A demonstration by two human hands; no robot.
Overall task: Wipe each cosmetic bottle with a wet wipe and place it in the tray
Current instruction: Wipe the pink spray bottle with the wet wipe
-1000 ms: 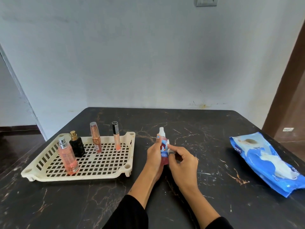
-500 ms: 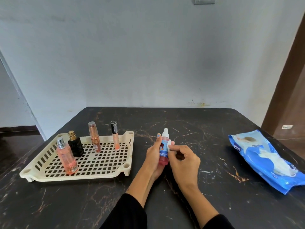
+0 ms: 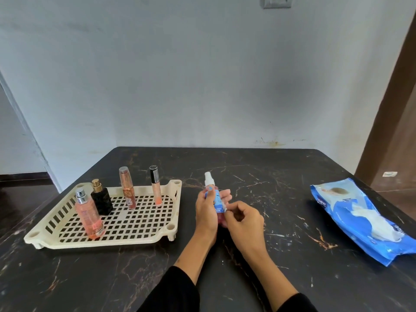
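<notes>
My left hand (image 3: 206,212) grips a small pink spray bottle (image 3: 215,197) with a white top and blue label, upright above the table's middle. My right hand (image 3: 244,218) presses a small bit of white wet wipe (image 3: 225,210) against the bottle's lower right side, fingers curled. The cream slotted tray (image 3: 144,238) lies to the left. Standing in it are a pink mist bottle (image 3: 89,216), a black perfume bottle (image 3: 101,198) with a gold cap, a copper tube (image 3: 127,188) and a peach lip gloss tube (image 3: 155,185).
A blue wet wipe pack (image 3: 360,217) lies at the table's right side with a wipe poking out of it. The dark marble table (image 3: 270,181) backs onto a pale wall. A brown door frame (image 3: 387,113) stands at the right.
The bottle has risen slightly and tilted in my left hand. My right hand has slid down the bottle's side with the wipe. The tray and pack have stayed put.
</notes>
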